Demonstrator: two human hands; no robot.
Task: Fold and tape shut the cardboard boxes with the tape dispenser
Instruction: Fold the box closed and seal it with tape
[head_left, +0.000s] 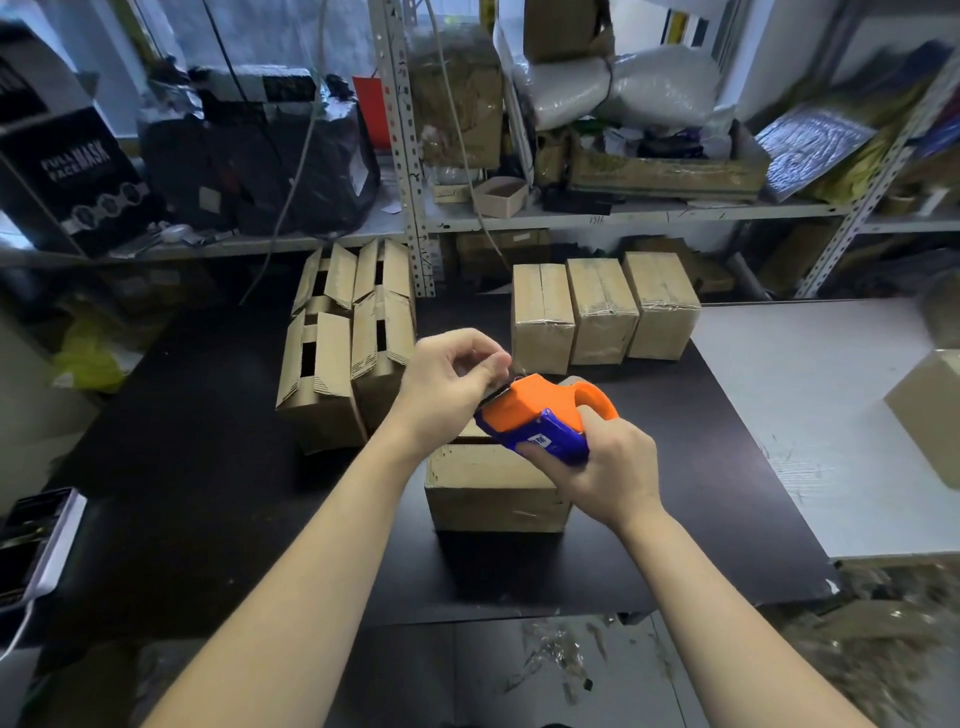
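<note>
The blue handle of the tape dispenser (540, 410) is held fast in the right hand (597, 467), with the fingers wrapped round it from below and the orange body tipped up and to the left. At the dispenser's front edge the thumb and forefinger of the left hand (447, 379) are pressed together in a pinch. It is judged that the tape end is caught there, though the clear tape itself cannot be made out. The dispenser is carried in the air just above the near box (493, 493), which stands on the black table (208, 467) directly under both hands. Its top is largely hidden by them, so it cannot be told whether the flaps are fully folded down. The step in hand is taken to be the freeing and drawing out of a length of tape before it is laid on this box. For the next move, the loose end would have to be stuck down over one side of the box, and the dispenser drawn along the flap seam under steady pressure, the box being kept from sliding. Behind and to the left, a cluster of unsealed boxes (337, 364) is seen with flaps standing open; behind and to the right, three taped boxes (602, 317) stand in a row. One more box (930, 415) rests on the white surface (805, 389) at the right, and cluttered metal shelving (410, 156) fills the back.
</note>
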